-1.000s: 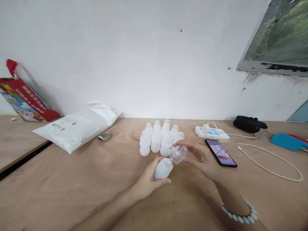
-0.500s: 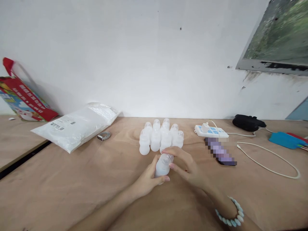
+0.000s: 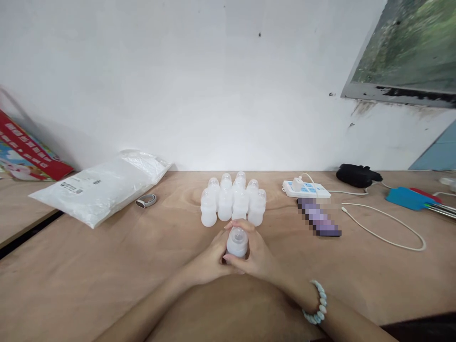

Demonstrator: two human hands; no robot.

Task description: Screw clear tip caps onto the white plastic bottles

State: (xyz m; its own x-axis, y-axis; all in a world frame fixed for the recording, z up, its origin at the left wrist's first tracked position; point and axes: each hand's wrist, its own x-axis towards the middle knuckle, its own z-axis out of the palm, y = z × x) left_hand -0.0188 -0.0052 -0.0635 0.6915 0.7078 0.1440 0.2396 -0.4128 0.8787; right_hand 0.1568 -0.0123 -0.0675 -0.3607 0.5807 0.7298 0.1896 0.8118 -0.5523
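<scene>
Plywood makes up the long counter (image 3: pixel 107 266) that runs under a white wall, and everything sits on its far half. Biggest is the white plastic bag (image 3: pixel 96 187) lying flat at the left, with a small metal ring (image 3: pixel 146 200) just beside its near corner. At the right a power strip (image 3: pixel 305 188) lies near the wall, its white cable (image 3: pixel 388 228) looping across the wood, and a phone (image 3: pixel 318 218) rests just in front of the strip. In the middle stands a tight cluster of small bottles (image 3: pixel 231 199), frosted white with clear caps, all upright and touching.

Just in front of that cluster, both hands close on one more small bottle (image 3: pixel 237 241), upright or nearly so, its clear cap (image 3: pixel 238 233) on top. The left hand (image 3: pixel 210 261) wraps the body from its side, fingers curled snug round it. The right hand (image 3: pixel 258 254), a pale bead bracelet (image 3: pixel 316 304) at its wrist, holds the other side and reaches up by the cap, grip narrow and full.

Trouble here looks slight but real: the bottles behind stand so close that a knuckle pushed forward could topple the front row. A cap seated crooked could also pop off, since the soft body gives under a squeeze.
</scene>
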